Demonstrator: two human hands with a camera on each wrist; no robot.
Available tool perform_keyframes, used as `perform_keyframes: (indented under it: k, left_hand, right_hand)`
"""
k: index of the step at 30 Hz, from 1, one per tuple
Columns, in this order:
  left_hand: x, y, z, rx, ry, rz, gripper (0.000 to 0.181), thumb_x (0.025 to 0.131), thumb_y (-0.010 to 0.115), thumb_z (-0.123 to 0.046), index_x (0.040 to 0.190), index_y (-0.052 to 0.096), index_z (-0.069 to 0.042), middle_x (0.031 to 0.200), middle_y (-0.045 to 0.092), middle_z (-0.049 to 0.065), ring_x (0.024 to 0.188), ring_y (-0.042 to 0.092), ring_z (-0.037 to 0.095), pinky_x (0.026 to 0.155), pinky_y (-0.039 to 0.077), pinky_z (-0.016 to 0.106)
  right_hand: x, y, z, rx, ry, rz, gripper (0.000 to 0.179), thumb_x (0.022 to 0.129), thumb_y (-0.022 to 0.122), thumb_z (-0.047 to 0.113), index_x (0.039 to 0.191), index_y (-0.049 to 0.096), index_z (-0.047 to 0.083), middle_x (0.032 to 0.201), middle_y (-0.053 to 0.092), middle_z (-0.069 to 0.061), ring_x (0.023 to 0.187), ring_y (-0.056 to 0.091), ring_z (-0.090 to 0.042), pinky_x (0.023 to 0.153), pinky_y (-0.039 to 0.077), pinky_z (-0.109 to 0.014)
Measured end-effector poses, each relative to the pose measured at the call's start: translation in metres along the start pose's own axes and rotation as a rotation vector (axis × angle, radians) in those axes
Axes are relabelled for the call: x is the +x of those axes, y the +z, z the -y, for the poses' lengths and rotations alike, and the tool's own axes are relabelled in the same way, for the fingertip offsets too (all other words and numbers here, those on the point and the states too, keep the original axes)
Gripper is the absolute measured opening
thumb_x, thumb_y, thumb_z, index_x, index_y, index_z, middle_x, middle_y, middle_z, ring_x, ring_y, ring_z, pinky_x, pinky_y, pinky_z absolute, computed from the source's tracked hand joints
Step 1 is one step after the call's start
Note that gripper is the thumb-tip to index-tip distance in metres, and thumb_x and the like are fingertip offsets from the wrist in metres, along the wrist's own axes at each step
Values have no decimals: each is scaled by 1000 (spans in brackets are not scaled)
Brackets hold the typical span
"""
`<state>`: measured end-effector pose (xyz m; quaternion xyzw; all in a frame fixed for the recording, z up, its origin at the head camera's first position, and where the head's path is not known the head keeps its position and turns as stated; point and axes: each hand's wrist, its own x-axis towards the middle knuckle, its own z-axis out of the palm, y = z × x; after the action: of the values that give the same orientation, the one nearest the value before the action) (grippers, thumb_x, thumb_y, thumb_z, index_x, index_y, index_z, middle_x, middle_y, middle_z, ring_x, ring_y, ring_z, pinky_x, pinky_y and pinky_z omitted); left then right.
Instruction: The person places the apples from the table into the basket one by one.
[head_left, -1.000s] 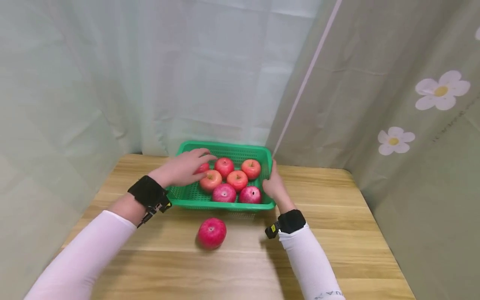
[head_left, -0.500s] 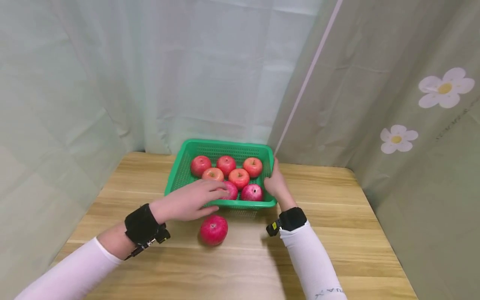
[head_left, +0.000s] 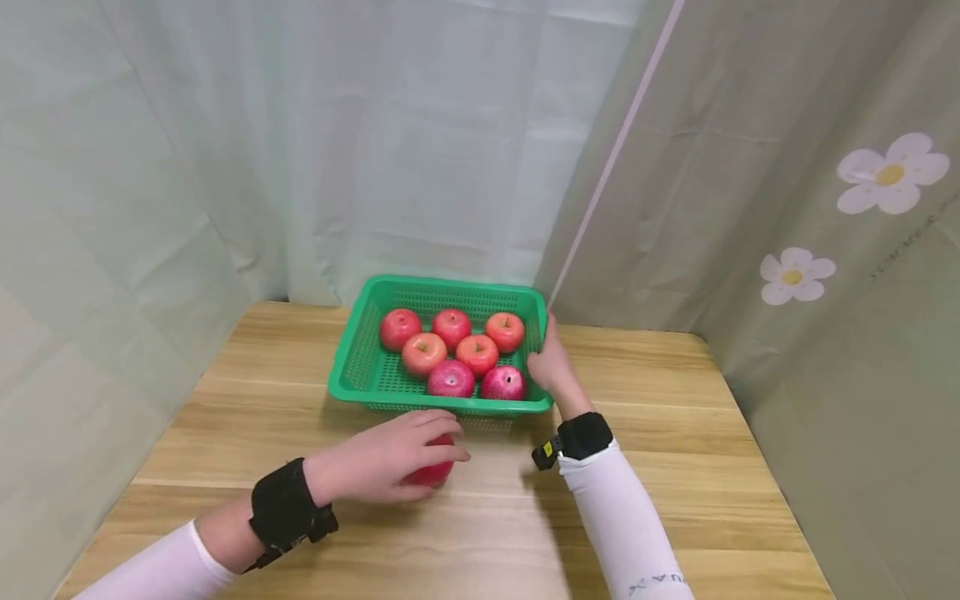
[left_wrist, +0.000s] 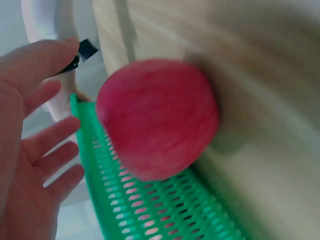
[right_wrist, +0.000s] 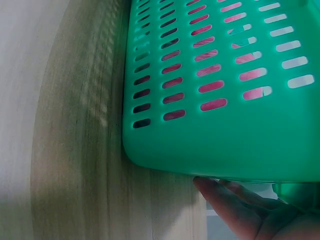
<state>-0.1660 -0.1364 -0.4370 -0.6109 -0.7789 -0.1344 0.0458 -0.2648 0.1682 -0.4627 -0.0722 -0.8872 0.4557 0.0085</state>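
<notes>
A red apple point(head_left: 433, 475) sits on the wooden table in front of the green plastic basket point(head_left: 442, 405). My left hand point(head_left: 378, 458) reaches over this apple with loosely bent, parted fingers, hiding much of it in the head view. In the left wrist view the fingers point(left_wrist: 55, 135) are spread, with a gap between them and the apple point(left_wrist: 157, 120). The basket contains several red and orange-red apples point(head_left: 477, 356). At its right end my right hand point(head_left: 553, 367) grips the rim, its fingertips under the edge in the right wrist view.
The wooden table point(head_left: 660, 483) extends around the basket. Behind and at both sides hang pale curtains point(head_left: 450, 150), the right one printed with white flowers point(head_left: 888, 175). The basket stands near the table's back edge.
My left hand has moved from above the apples in the basket toward me, down to the apple on the table. The right hand has stayed on the basket's right rim.
</notes>
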Motion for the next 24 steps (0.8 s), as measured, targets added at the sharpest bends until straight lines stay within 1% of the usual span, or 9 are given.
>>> perform_keyframes:
  k: [3, 5, 8, 10, 12, 14, 18, 21, 24]
  left_hand:
    - [-3, 10, -4, -8, 40, -3, 54, 82, 78, -32, 132, 59, -21, 129, 52, 0, 124, 41, 17, 105, 42, 39]
    - [-5, 16, -5, -4, 37, 17, 56, 82, 78, -33, 133, 59, -20, 131, 52, 2, 126, 41, 20, 106, 41, 40]
    - [-10, 21, -7, -3, -9, 56, 63, 81, 79, -36, 138, 55, -22, 139, 50, 6, 133, 37, 25, 109, 38, 45]
    - [-12, 24, -7, -6, -37, 67, 69, 80, 80, -38, 141, 53, -23, 143, 47, 7, 137, 32, 26, 111, 35, 48]
    - [-11, 25, -6, -11, -55, 63, 72, 79, 81, -38, 143, 51, -24, 144, 46, 7, 137, 31, 26, 111, 34, 50]
    - [-9, 27, -3, -16, -63, 55, 73, 78, 82, -38, 143, 51, -24, 144, 45, 6, 137, 30, 25, 111, 33, 52]
    - [-5, 29, 2, -52, -103, 48, 73, 77, 83, -39, 142, 51, -26, 144, 44, 7, 133, 33, 23, 108, 36, 51]
    - [-3, 31, 4, -84, -142, 59, 75, 76, 83, -40, 143, 50, -28, 145, 43, 5, 132, 34, 21, 106, 39, 51]
    - [-3, 34, 5, -97, -163, 80, 79, 76, 83, -41, 145, 47, -29, 146, 41, 4, 132, 34, 21, 104, 41, 50]
  right_hand:
    - [1, -1, -1, -10, 1, -3, 90, 87, 50, -2, 160, 3, 22, 138, 49, -24, 112, 52, -36, 86, 50, -56]
    - [1, -1, -1, -13, 1, -3, 90, 87, 50, -2, 160, 3, 22, 139, 49, -24, 113, 52, -36, 87, 50, -56]
    - [0, 0, 0, -3, 1, 0, 92, 86, 50, -3, 160, 3, 25, 139, 49, -22, 114, 51, -35, 88, 49, -57]
    - [0, 0, 1, 9, 3, 1, 94, 85, 50, -4, 160, 2, 27, 139, 49, -21, 114, 50, -34, 88, 49, -56]
    - [0, 0, 1, 15, 7, 3, 96, 85, 49, -4, 160, 1, 30, 140, 48, -21, 116, 49, -33, 89, 49, -56]
    - [0, 0, 0, 13, 7, 2, 96, 84, 49, -5, 160, 1, 29, 141, 47, -21, 116, 50, -33, 88, 49, -55]
    - [2, -1, 0, 11, 8, 4, 94, 85, 49, -4, 160, 1, 25, 142, 47, -22, 115, 50, -35, 87, 49, -55]
    - [1, 0, 1, 16, 6, 3, 94, 85, 49, -4, 160, 2, 25, 141, 47, -21, 115, 50, -34, 87, 49, -55]
    - [0, 0, 1, 15, 9, -3, 94, 85, 50, -4, 160, 3, 26, 139, 50, -21, 113, 51, -34, 86, 50, -56]
